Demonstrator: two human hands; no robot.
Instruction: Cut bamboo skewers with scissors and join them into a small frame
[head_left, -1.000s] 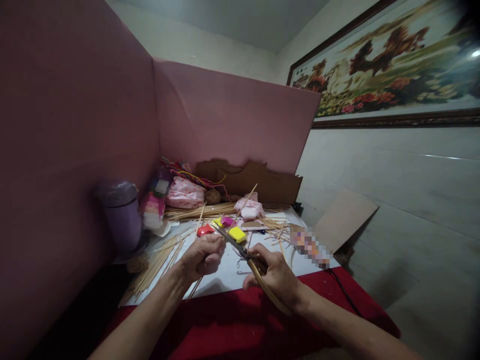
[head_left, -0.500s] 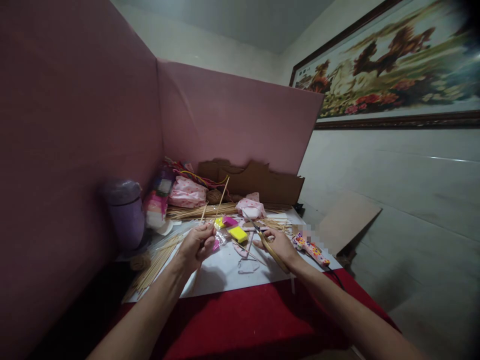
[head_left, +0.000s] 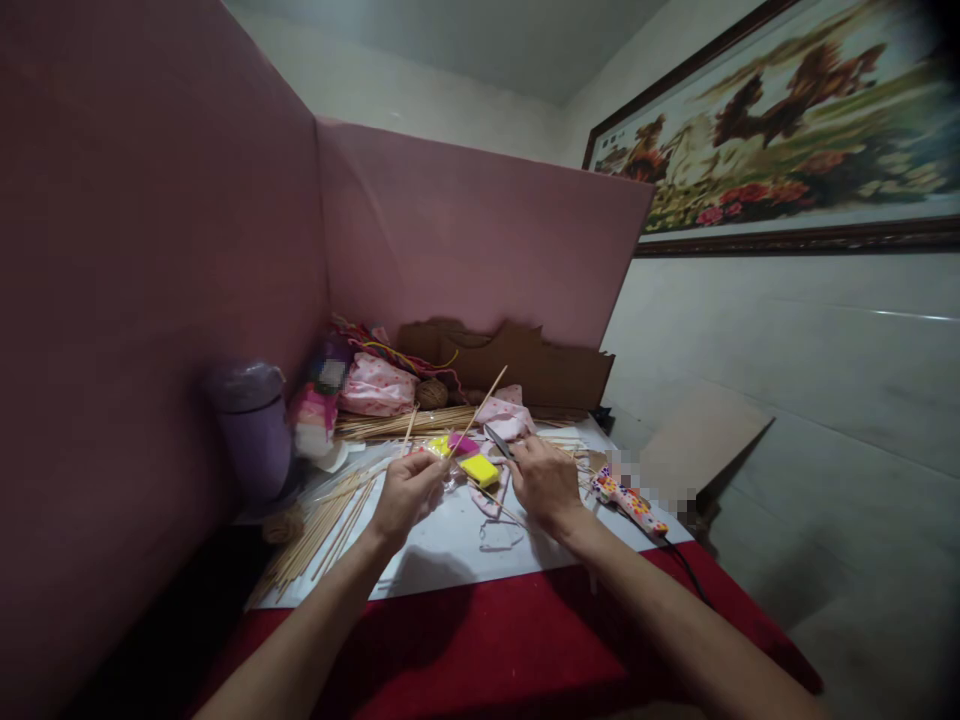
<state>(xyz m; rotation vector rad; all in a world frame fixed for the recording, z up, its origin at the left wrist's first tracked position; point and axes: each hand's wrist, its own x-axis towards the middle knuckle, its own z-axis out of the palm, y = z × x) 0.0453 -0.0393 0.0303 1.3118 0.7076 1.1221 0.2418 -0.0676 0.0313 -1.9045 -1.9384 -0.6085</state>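
My left hand [head_left: 407, 494] is closed in a pinch on a thin bamboo stick [head_left: 481, 402] that slants up to the right. My right hand [head_left: 545, 480] is closed on a pair of scissors [head_left: 496, 439]; only the dark blade tip shows past my fingers, near the stick. Both hands hover over a white sheet [head_left: 450, 545] on the red tablecloth [head_left: 495, 640]. A yellow block [head_left: 478, 468] and a magenta piece [head_left: 460, 443] lie between my hands.
Loose bamboo sticks [head_left: 322, 525] lie at the left and a bundle [head_left: 397, 422] at the back. A purple jar [head_left: 251, 430], pink cloth [head_left: 375, 385], a twine ball [head_left: 431, 393] and cardboard [head_left: 517, 365] stand against the pink partition [head_left: 465, 230]. A patterned glue gun [head_left: 630, 502] lies at the right.
My right hand has moved away from me and down onto the white sheet with the scissors, turning so the handles are hidden. My left hand has tilted the stick to the right.
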